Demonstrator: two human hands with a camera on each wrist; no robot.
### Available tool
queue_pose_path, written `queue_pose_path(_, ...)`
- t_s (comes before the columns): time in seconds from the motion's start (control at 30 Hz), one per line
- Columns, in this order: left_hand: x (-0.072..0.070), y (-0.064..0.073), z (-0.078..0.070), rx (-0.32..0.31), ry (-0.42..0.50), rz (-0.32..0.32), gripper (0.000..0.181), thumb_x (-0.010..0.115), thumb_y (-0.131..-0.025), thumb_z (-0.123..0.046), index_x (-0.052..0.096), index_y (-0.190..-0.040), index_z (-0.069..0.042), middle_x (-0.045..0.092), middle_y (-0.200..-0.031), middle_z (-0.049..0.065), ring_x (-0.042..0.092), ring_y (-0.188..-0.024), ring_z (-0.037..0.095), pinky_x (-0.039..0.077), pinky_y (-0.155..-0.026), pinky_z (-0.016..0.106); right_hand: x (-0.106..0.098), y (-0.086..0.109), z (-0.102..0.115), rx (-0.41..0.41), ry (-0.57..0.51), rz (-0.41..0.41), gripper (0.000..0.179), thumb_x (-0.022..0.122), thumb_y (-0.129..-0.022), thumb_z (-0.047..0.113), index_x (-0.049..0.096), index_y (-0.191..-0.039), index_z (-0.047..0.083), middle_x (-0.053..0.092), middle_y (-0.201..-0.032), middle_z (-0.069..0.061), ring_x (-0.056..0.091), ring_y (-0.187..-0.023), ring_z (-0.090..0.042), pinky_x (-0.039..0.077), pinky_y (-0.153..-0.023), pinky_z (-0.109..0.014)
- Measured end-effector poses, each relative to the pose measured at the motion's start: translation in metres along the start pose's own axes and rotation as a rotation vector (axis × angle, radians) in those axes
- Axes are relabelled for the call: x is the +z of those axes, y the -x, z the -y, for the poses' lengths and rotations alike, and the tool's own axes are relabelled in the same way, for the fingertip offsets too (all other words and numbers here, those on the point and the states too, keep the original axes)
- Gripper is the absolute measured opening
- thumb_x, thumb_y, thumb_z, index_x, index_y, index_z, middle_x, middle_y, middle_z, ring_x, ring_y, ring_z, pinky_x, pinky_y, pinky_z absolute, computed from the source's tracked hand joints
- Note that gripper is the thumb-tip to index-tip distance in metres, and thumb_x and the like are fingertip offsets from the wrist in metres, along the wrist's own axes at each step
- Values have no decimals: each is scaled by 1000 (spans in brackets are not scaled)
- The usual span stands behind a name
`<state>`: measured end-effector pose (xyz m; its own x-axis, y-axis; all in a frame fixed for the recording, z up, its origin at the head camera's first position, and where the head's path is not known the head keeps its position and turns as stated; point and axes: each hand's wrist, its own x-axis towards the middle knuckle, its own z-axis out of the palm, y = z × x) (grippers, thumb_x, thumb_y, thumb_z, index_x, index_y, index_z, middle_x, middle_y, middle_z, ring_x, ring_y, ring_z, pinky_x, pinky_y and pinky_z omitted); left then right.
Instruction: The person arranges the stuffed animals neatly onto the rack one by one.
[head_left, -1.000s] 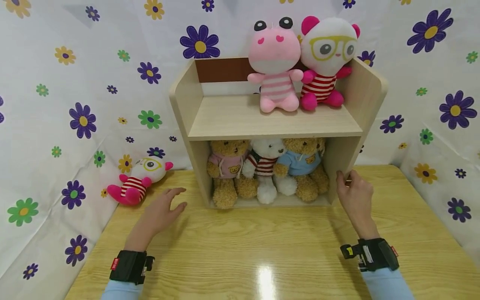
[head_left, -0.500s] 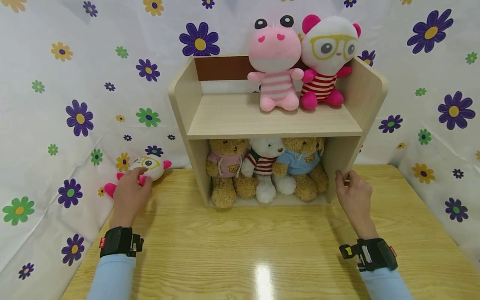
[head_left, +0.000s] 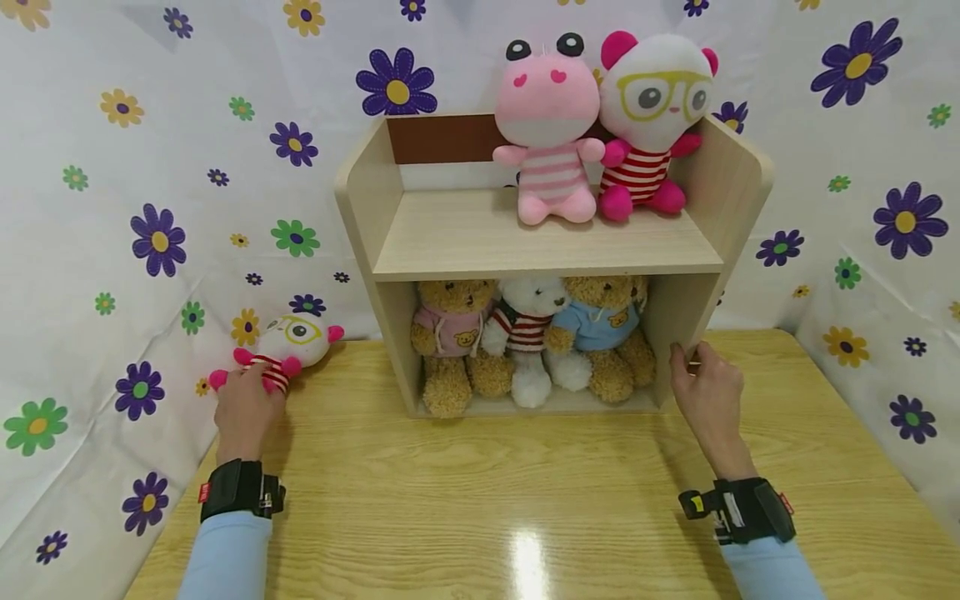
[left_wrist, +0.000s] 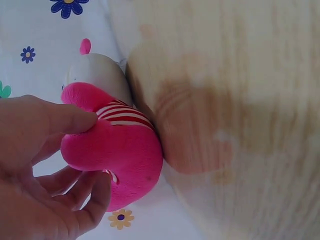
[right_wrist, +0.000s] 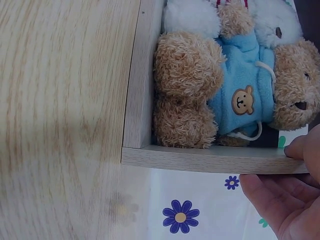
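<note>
A panda plush with yellow glasses, a red-and-white striped body and pink limbs leans back on the table's left edge against the cloth. My left hand pinches its lower body; in the left wrist view the thumb lies on top of the pink leg and the fingers curl under it. Over at the right, my right hand grips the side panel of a pale wooden shelf, thumb on the inner face and fingers outside. The right wrist view has a brown bear in a blue hoodie beside that panel.
On the shelf's upper board sit a pink striped plush with big eyes and another panda plush. Below are a pink-hoodie bear, a white bear and the blue-hoodie bear. Flowered cloth hangs behind the wooden table.
My left hand has moved left from beside the shelf to the panda plush, then down from its head to its lower body. My right hand stays on the shelf's side panel.
</note>
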<state>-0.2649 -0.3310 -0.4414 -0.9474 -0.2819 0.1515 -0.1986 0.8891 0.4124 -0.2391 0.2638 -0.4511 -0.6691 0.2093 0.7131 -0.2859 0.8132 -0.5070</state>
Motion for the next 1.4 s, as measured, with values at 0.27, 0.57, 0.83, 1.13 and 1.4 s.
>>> queue_pose_path(0.27, -6, 4, -8, 23, -25, 121, 56, 62, -94, -28, 54, -135, 9, 57, -125, 36, 53, -109, 51, 51, -89, 65, -1, 2, 0, -6, -2, -3, 22, 64, -95, 3, 65, -87, -17, 68, -72, -33, 71, -62, -47, 56, -53, -58)
queue_pose_path(0.57, -22, 0, -23, 65, -72, 188, 42, 64, -97, -29, 65, -114, 9, 66, -108, 31, 61, -90, 42, 55, -75, 53, 0, 2, -1, -6, -10, -5, 21, 65, -95, 2, 65, -85, -16, 69, -73, -34, 71, -61, -46, 56, -52, -58)
queue_pose_path(0.83, -12, -6, -18, 8, -76, 120, 73, 67, -94, -19, 32, -153, 5, 39, -139, 44, 43, -120, 61, 46, -95, 74, 2, 3, 0, -2, -10, 9, 21, 65, -94, 2, 65, -84, -16, 69, -73, -33, 71, -60, -45, 55, -51, -58)
queue_pose_path(1.13, -12, -13, -17, 61, -68, 255, 84, 74, -92, -24, 27, -155, 6, 45, -140, 43, 50, -119, 58, 44, -103, 71, 2, 3, -1, 1, 2, 0, 22, 65, -94, 2, 64, -80, -14, 69, -72, -33, 71, -59, -45, 55, -51, -58)
queue_pose_path(1.4, -4, -19, -10, 47, -49, 286, 88, 75, -91, -24, 21, -156, 4, 46, -139, 44, 54, -117, 59, 45, -102, 70, 1, 3, 0, -17, 3, 1, 21, 65, -94, 2, 64, -82, -15, 68, -70, -33, 71, -59, -45, 55, -51, -57)
